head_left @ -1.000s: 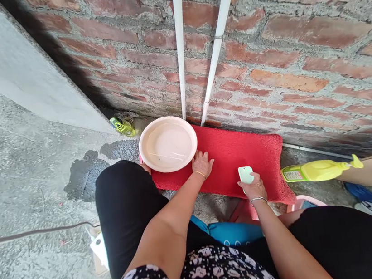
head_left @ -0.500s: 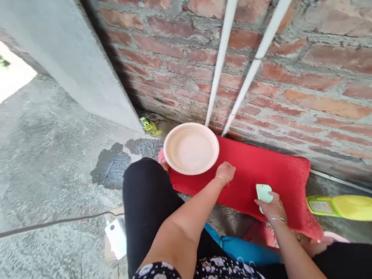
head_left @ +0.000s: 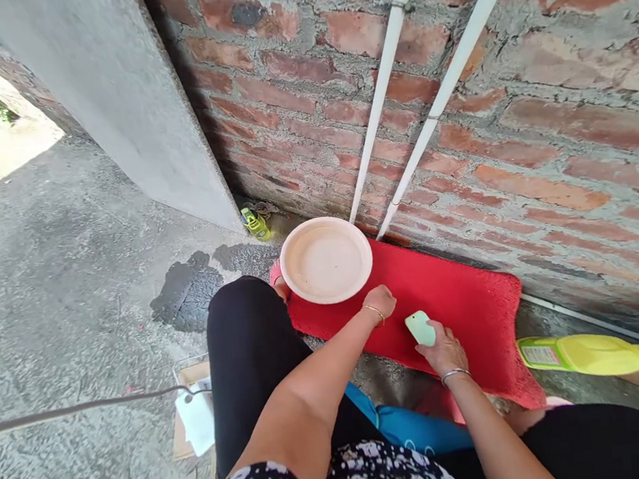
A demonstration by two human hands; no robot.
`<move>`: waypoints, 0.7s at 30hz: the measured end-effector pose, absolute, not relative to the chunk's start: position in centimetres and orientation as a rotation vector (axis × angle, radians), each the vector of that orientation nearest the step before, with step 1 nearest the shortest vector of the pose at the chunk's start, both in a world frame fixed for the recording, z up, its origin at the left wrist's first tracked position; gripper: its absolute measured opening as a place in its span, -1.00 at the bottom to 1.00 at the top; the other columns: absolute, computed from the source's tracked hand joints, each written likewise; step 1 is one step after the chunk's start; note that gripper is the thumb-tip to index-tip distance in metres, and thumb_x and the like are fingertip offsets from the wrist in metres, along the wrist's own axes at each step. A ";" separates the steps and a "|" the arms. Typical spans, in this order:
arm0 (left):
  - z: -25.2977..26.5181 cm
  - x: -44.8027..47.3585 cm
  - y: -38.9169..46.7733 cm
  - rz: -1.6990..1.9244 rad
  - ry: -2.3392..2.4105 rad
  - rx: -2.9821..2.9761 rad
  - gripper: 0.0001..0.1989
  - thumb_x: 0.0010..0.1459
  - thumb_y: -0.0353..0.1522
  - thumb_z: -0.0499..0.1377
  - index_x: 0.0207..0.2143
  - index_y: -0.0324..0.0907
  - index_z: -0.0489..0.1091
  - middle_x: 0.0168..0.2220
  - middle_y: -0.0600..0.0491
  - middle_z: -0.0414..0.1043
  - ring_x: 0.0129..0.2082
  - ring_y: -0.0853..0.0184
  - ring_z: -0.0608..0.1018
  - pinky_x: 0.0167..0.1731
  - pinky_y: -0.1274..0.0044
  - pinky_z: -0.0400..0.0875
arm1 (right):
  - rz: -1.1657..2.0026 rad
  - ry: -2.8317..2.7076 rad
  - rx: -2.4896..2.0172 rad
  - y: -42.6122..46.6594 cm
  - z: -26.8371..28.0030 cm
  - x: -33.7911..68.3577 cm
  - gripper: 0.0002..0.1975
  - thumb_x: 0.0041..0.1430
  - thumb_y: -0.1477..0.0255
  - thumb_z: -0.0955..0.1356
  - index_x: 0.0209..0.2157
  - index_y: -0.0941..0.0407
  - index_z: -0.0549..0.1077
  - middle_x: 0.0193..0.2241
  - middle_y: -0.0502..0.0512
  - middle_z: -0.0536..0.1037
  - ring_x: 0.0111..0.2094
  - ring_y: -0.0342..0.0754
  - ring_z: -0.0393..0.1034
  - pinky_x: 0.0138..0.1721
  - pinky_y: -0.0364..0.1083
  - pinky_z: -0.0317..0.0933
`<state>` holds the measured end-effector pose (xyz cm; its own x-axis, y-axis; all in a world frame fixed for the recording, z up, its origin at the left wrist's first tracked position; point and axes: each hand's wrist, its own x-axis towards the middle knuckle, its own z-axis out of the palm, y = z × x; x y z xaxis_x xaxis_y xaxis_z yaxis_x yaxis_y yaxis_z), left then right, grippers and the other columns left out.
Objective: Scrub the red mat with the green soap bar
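A red mat (head_left: 452,308) with a fuzzy edge lies stretched out low in front of my knees. Over its left part my left hand (head_left: 382,302) is closed in a fist; what it holds, if anything, is hidden. My right hand (head_left: 444,347) grips a pale green scrub brush (head_left: 421,328) by its near end, above the middle of the mat. The brush is tilted and its underside is out of sight. Just beyond my left fist, a cream basin (head_left: 368,253) stands at the mat's left end, with what looks like water in it.
A yellow pump bottle (head_left: 597,354) lies at the right by another person's leg. A small green bottle (head_left: 255,224) stands by the grey slab (head_left: 164,134). White pipes (head_left: 381,106) run up the brick wall (head_left: 304,124). A cable (head_left: 83,410) crosses the floor to a white item (head_left: 198,424).
My right hand has moved left and slightly up with the scrub brush, which is now turned and closer to my left fist. My left fist has shifted slightly left and down.
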<state>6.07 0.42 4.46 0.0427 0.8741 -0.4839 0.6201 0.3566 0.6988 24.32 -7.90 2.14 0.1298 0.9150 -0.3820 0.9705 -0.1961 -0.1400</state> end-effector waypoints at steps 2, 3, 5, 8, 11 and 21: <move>5.2 5.8 0.8 0.404 1.643 1.350 -0.86 0.07 -0.38 0.12 -0.30 -0.20 0.43 -0.32 0.00 0.50 -0.31 0.36 0.50 -0.25 0.53 0.36 | -0.616 1.891 2.308 -7.4 2.3 24.4 -0.37 -0.06 0.24 0.36 0.09 0.04 0.22 -0.10 0.17 0.37 -0.17 0.09 0.36 -0.19 0.00 0.19; 5.6 5.4 1.1 0.472 1.623 1.324 -0.86 0.07 -0.37 0.12 -0.30 -0.18 0.43 -0.38 0.05 0.48 -0.37 0.39 0.49 -0.29 0.55 0.36 | -0.657 1.898 2.355 -7.0 2.5 24.1 -0.37 -0.07 0.24 0.37 0.08 0.04 0.23 -0.10 0.18 0.37 -0.16 0.10 0.36 -0.18 0.01 0.19; 6.3 3.9 2.0 0.654 1.584 1.216 -0.88 0.06 -0.37 0.12 -0.33 -0.16 0.41 -0.51 0.13 0.42 -0.49 0.44 0.43 -0.38 0.59 0.34 | -0.842 1.882 2.499 -5.9 3.1 23.1 -0.35 -0.12 0.21 0.40 0.06 0.03 0.25 -0.12 0.16 0.39 -0.16 0.09 0.36 -0.19 0.00 0.21; 7.4 0.1 3.3 0.887 1.626 0.930 -0.93 0.02 -0.41 0.12 -0.39 -0.16 0.38 -0.63 0.20 0.28 -0.60 0.48 0.35 -0.46 0.60 0.30 | -1.425 1.741 2.724 -4.1 4.6 20.4 -0.32 -0.16 0.13 0.42 0.03 0.03 0.27 -0.24 0.07 0.46 -0.25 0.03 0.40 -0.27 -0.03 0.26; 8.4 -3.6 3.7 1.010 1.693 0.598 -0.95 -0.01 -0.42 0.14 -0.42 -0.16 0.31 -0.66 0.22 0.21 -0.64 0.49 0.33 -0.49 0.60 0.30 | -2.188 1.573 2.629 -2.1 6.6 16.7 -0.36 -0.15 0.10 0.42 -0.02 0.04 0.31 -0.36 0.00 0.49 -0.37 -0.04 0.41 -0.38 -0.09 0.28; 6.5 -6.4 4.0 0.968 1.795 0.550 -0.95 -0.01 -0.42 0.11 -0.41 -0.16 0.30 -0.62 0.18 0.27 -0.61 0.47 0.40 -0.50 0.58 0.33 | -2.847 1.333 2.193 2.0 8.8 8.6 -0.63 -0.06 0.16 0.38 -0.24 0.08 0.40 -0.50 -0.05 0.43 -0.52 -0.15 0.31 -0.58 -0.18 0.20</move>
